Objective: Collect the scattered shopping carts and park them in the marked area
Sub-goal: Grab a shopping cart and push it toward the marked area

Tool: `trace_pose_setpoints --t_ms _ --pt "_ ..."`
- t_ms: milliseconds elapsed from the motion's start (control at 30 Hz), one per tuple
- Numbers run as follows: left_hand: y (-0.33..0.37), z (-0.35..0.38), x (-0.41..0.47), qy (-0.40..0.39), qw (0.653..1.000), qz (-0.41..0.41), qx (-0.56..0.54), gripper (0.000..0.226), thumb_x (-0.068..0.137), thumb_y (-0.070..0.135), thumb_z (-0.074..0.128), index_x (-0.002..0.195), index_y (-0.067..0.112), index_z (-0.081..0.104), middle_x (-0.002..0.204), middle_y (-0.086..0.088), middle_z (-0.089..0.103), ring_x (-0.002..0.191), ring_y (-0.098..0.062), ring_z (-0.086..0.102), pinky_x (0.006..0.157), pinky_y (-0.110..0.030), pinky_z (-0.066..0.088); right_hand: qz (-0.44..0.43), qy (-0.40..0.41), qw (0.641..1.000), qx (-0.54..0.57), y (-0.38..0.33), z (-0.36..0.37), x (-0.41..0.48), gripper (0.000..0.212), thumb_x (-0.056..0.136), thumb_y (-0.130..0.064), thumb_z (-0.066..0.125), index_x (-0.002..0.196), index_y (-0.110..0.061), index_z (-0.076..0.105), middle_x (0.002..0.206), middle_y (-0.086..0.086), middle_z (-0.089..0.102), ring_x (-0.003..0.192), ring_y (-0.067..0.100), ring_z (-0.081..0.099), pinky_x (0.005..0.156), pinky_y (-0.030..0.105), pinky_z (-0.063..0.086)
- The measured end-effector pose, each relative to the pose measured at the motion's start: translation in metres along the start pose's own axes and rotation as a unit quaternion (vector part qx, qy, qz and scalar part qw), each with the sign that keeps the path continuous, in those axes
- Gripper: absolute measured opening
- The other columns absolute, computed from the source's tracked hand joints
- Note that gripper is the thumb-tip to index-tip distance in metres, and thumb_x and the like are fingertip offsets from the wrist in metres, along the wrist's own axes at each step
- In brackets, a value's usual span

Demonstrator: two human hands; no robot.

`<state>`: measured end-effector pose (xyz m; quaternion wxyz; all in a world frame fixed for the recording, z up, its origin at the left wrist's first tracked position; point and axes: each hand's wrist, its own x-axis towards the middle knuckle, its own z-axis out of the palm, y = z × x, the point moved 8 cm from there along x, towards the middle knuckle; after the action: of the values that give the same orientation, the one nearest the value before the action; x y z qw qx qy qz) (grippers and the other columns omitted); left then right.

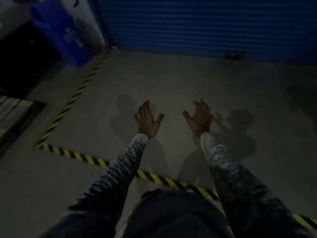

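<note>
Yellow-and-black striped tape (85, 158) outlines the marked area on grey concrete (171, 79), seen from the head camera, before a blue roller shutter (205, 23). Left hand (148, 120) and right hand (199, 118) reach over it, fingers spread wide, loosely curled, holding nothing.

At 11 o'clock the blue bin (60, 30) is smeared by blur, and its pale label (72, 37) is unreadable. The dark bulk (22, 62) at 9 o'clock is cut by the left edge and cannot be identified. At 1 o'clock a small dark object (234, 54) at the foot of the blue shutter (205, 23) is too blurred to name. Toward 6 o'clock the striped floor tape (82, 158) is hidden behind the left sleeve (116, 170), the right sleeve (228, 170) and the torso (171, 217).
</note>
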<state>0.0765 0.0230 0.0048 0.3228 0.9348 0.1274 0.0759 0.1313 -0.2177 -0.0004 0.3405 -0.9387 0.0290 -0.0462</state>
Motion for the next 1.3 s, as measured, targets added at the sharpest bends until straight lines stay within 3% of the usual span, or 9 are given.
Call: trace_pose_setpoints --t_ms 300,500,800,900,1000,1300 --pt "-0.089 -0.064 -0.075 0.117 0.98 -0.159 -0.021 0.08 0.091 0.069 0.046 0.153 0.022 0.025 0.156 -0.003 0.03 0.143 -0.027 0.025 0.115 -0.056 0.021 -0.097 -0.175 0.979 0.039 -0.07 0.093 -0.041 0.067 0.087 -0.057 0.063 0.144 -0.028 0.045 0.161 -0.003 0.027 0.146 0.022 0.022 0.11 0.057 0.024" --pt "-0.159 -0.118 -0.187 0.21 0.935 -0.286 -0.016 0.075 0.091 0.07 0.044 0.148 0.023 0.033 0.153 -0.002 0.035 0.141 -0.025 0.028 0.113 -0.054 0.021 -0.215 -0.339 0.915 0.044 -0.154 0.167 -0.124 0.062 0.088 -0.063 0.057 0.142 -0.032 0.045 0.158 -0.006 0.027 0.146 0.019 0.019 0.111 0.056 0.021" --pt "-0.241 -0.18 -0.378 0.323 0.822 -0.468 -0.015 0.057 0.094 0.058 0.053 0.14 0.025 0.046 0.146 -0.004 0.042 0.138 -0.026 0.033 0.111 -0.051 0.02 -0.347 -0.472 0.81 0.039 -0.256 0.228 -0.3 0.054 0.092 -0.061 0.055 0.135 -0.029 0.051 0.15 -0.001 0.038 0.14 0.023 0.028 0.108 0.052 0.026" --pt "-0.26 -0.203 -0.438 0.367 0.784 -0.5 -0.024 0.057 0.092 0.058 0.053 0.139 0.025 0.047 0.145 -0.003 0.043 0.137 -0.025 0.034 0.111 -0.052 0.021 -0.374 -0.5 0.78 0.042 -0.292 0.242 -0.364 0.051 0.093 -0.057 0.056 0.133 -0.025 0.052 0.148 -0.001 0.04 0.139 0.023 0.029 0.11 0.045 0.026" --pt "-0.28 -0.224 -0.501 0.411 0.744 -0.526 -0.027 0.055 0.093 0.057 0.054 0.138 0.026 0.047 0.143 -0.002 0.044 0.136 -0.024 0.034 0.11 -0.051 0.02 -0.421 -0.522 0.74 0.055 -0.326 0.256 -0.436 0.048 0.092 -0.059 0.055 0.128 -0.029 0.054 0.145 -0.002 0.043 0.138 0.024 0.031 0.112 0.053 0.029" --pt "-0.334 -0.253 -0.678 0.506 0.624 -0.592 -0.061 0.056 0.093 0.056 0.055 0.138 0.023 0.05 0.14 -0.006 0.048 0.134 -0.026 0.037 0.109 -0.05 0.025 -0.465 -0.619 0.631 0.05 -0.39 0.295 -0.646 0.041 0.096 -0.057 0.05 0.126 -0.03 0.057 0.143 -0.001 0.049 0.134 0.023 0.039 0.11 0.049 0.032"
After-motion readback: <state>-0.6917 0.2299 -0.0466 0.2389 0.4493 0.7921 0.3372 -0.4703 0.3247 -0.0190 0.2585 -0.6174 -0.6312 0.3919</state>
